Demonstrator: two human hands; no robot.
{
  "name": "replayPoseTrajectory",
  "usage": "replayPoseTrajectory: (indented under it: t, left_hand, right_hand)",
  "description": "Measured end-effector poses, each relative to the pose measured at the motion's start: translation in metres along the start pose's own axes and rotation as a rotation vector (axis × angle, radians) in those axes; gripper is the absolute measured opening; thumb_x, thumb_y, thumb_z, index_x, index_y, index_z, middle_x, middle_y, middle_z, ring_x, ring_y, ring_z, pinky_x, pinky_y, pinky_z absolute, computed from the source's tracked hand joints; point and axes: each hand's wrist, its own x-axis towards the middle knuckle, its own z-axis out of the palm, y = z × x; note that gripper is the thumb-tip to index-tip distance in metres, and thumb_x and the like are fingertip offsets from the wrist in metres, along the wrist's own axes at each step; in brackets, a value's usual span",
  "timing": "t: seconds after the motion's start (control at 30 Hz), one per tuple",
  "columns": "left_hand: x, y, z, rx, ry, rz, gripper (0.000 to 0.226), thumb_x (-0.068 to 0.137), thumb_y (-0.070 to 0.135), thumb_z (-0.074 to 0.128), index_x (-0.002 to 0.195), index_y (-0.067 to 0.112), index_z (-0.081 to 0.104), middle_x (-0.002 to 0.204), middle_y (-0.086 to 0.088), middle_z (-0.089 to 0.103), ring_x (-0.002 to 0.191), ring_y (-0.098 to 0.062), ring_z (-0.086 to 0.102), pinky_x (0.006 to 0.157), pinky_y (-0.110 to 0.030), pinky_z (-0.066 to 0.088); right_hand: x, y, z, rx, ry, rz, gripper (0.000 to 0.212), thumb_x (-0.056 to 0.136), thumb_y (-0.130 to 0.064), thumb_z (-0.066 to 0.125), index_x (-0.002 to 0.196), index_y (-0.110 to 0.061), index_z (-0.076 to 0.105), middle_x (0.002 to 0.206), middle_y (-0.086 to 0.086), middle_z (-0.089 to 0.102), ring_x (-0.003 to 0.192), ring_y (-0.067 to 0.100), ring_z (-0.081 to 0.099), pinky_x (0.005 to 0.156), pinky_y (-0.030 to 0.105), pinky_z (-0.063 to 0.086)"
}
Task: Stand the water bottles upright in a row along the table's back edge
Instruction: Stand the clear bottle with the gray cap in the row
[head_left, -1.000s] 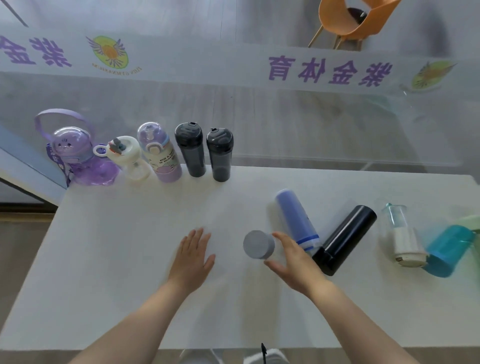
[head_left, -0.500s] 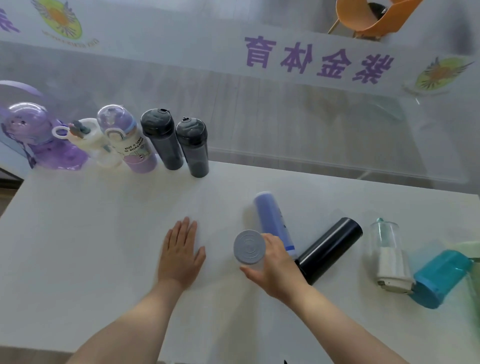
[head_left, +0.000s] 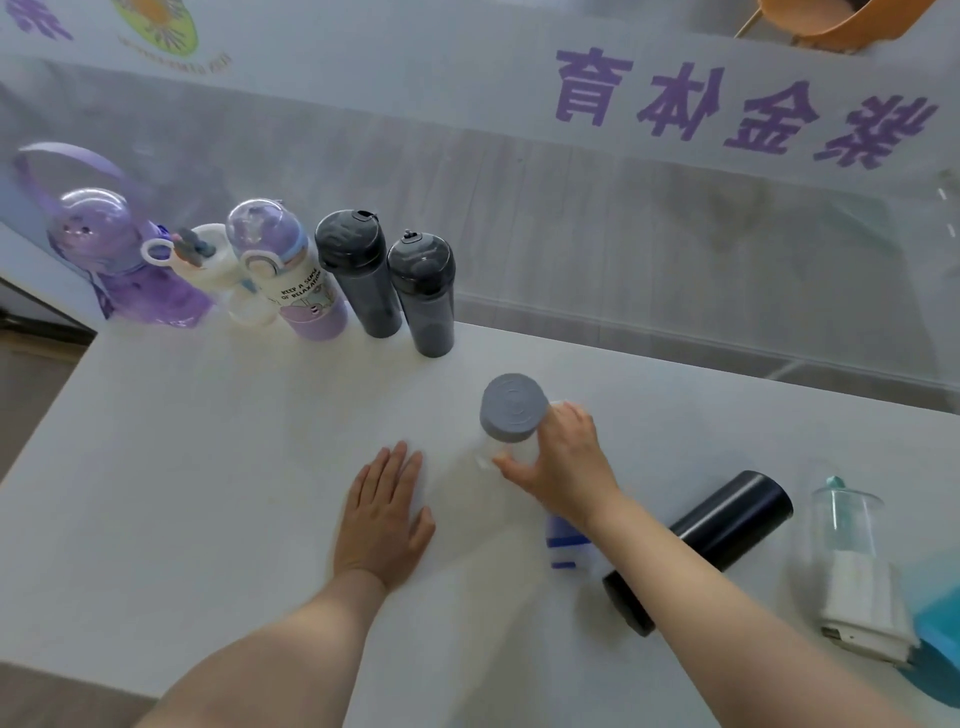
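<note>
Five bottles already stand upright along the back edge of the white surface (head_left: 208, 467): a round purple bottle (head_left: 124, 270) at the far left, a small white bottle (head_left: 228, 275), a lilac printed bottle (head_left: 291, 275), and two dark smoky bottles (head_left: 358, 275) (head_left: 423, 296) side by side.

Four more lie on their sides at the right: a black flask (head_left: 727, 535), a clear bottle with a white band (head_left: 852, 566), a teal bottle (head_left: 940, 639) cut by the frame edge, and a blue-striped bottle (head_left: 563, 540), mostly hidden under the right forearm.

One bottle is in transit. A second ago the grey-capped clear bottle (head_left: 511, 415) stood near the front and the right hand (head_left: 561, 467) was only reaching for it; now the fingers are wrapped around its clear body below the cap, and it has travelled toward the back edge, roughly upright, well short of the row. My judgement is that it is headed for the open spot just right of the second dark bottle, making six placed.

Meanwhile the left hand (head_left: 384, 514) stays flat on the surface, fingers spread and holding nothing.
</note>
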Motion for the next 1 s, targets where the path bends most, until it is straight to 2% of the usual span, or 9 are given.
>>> replayPoseTrajectory:
  t: [0.17, 0.47, 0.7, 0.77, 0.8, 0.87, 0.93, 1.0]
  left_hand:
    - [0.001, 0.0, 0.0, -0.022, 0.022, -0.002, 0.069, 0.082, 0.039, 0.039, 0.146, 0.014, 0.036, 0.155, -0.007, 0.031, 0.143, -0.025, 0.027, 0.116, -0.039, 0.016]
    - [0.002, -0.002, 0.001, -0.042, 0.022, 0.003, 0.068, 0.082, 0.037, 0.041, 0.147, 0.015, 0.035, 0.156, -0.006, 0.029, 0.144, -0.023, 0.025, 0.116, -0.041, 0.018]
    - [0.002, -0.003, 0.002, -0.041, 0.014, 0.002, 0.068, 0.082, 0.037, 0.043, 0.147, 0.016, 0.035, 0.156, -0.006, 0.029, 0.144, -0.022, 0.023, 0.117, -0.039, 0.015]
    - [0.002, -0.003, 0.002, -0.037, 0.012, 0.0, 0.068, 0.083, 0.037, 0.042, 0.147, 0.016, 0.035, 0.156, -0.006, 0.029, 0.145, -0.021, 0.022, 0.117, -0.038, 0.014]
    - [0.003, -0.004, 0.002, -0.034, 0.013, 0.0, 0.068, 0.083, 0.037, 0.042, 0.147, 0.016, 0.034, 0.156, -0.006, 0.028, 0.145, -0.021, 0.022, 0.118, -0.038, 0.013]
    - [0.003, -0.004, 0.002, -0.032, 0.014, 0.001, 0.068, 0.083, 0.036, 0.041, 0.147, 0.015, 0.034, 0.157, -0.006, 0.028, 0.145, -0.021, 0.021, 0.118, -0.038, 0.013]
    - [0.002, -0.003, 0.002, -0.028, 0.015, 0.003, 0.068, 0.083, 0.036, 0.041, 0.147, 0.015, 0.035, 0.157, -0.006, 0.027, 0.145, -0.022, 0.022, 0.117, -0.039, 0.015]
    - [0.002, -0.003, 0.002, -0.025, 0.019, 0.005, 0.068, 0.083, 0.036, 0.04, 0.147, 0.015, 0.035, 0.157, -0.006, 0.027, 0.145, -0.023, 0.023, 0.117, -0.04, 0.016]
  right_hand:
    - [0.049, -0.001, 0.004, 0.028, 0.012, 0.095, 0.07, 0.074, -0.041, 0.076, 0.126, -0.003, 0.048, 0.09, 0.01, 0.058, 0.086, 0.032, 0.05, 0.091, 0.038, 0.033]
    - [0.114, -0.002, 0.009, 0.092, 0.075, 0.173, 0.056, 0.081, -0.035, 0.07, 0.119, -0.001, 0.047, 0.088, 0.003, 0.048, 0.093, 0.032, 0.051, 0.091, 0.035, 0.031]
    - [0.131, -0.003, 0.01, 0.139, 0.031, 0.211, 0.059, 0.081, -0.038, 0.069, 0.122, -0.004, 0.043, 0.093, 0.0, 0.046, 0.099, 0.032, 0.051, 0.092, 0.04, 0.035]
    - [0.13, -0.001, 0.011, 0.133, 0.001, 0.217, 0.065, 0.082, -0.041, 0.069, 0.128, -0.005, 0.04, 0.103, 0.003, 0.05, 0.108, 0.032, 0.049, 0.095, 0.04, 0.034]
    - [0.128, 0.001, 0.012, 0.132, -0.024, 0.22, 0.07, 0.082, -0.042, 0.068, 0.134, -0.006, 0.036, 0.115, 0.005, 0.052, 0.116, 0.031, 0.046, 0.099, 0.04, 0.032]
    - [0.12, 0.006, 0.009, 0.151, -0.064, 0.232, 0.083, 0.084, -0.043, 0.067, 0.146, -0.008, 0.024, 0.145, 0.008, 0.04, 0.134, 0.027, 0.035, 0.109, 0.039, 0.028]
    - [0.104, 0.01, 0.003, 0.157, -0.05, 0.189, 0.082, 0.087, -0.035, 0.065, 0.149, -0.008, 0.019, 0.152, 0.01, 0.031, 0.139, 0.026, 0.029, 0.113, 0.04, 0.025]
    - [0.081, 0.015, -0.005, 0.127, -0.045, 0.094, 0.07, 0.089, -0.022, 0.063, 0.147, -0.009, 0.026, 0.15, 0.01, 0.035, 0.136, 0.028, 0.033, 0.112, 0.042, 0.028]
